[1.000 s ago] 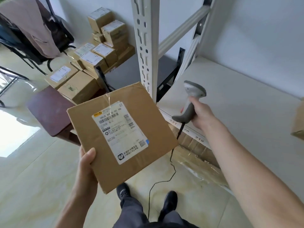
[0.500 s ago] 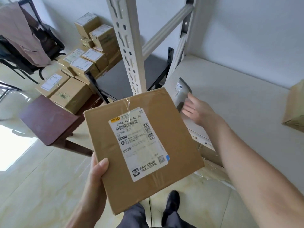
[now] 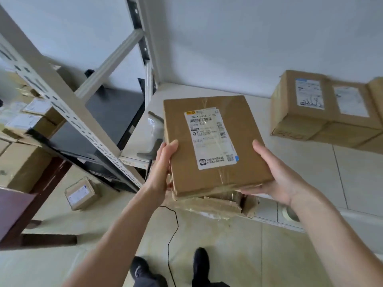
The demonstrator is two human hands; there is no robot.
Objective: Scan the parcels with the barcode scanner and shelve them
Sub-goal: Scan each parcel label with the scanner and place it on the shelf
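Note:
A flat brown cardboard parcel (image 3: pixel 215 179) with a white shipping label faces up over the front edge of the white shelf (image 3: pixel 300 160). My left hand (image 3: pixel 163 162) grips its left edge with the thumb on top. My right hand (image 3: pixel 275 175) holds its right edge, thumb on top and fingers underneath. The grey barcode scanner (image 3: pixel 153 135) lies on the shelf just left of the parcel, partly hidden behind it, and its black cable hangs down to the floor.
Brown parcels (image 3: pixel 323 112) stand on the shelf at the back right. The grey slotted shelf upright (image 3: pixel 68 108) slants across the left. More cartons (image 3: pixel 20 162) and a dark red stool (image 3: pixel 24 206) are at far left. A small box (image 3: pixel 81 193) lies on the tiled floor.
My right hand put the scanner down on the shelf, let go of it and took hold of the parcel's right edge. The parcel moved right and up over the shelf front.

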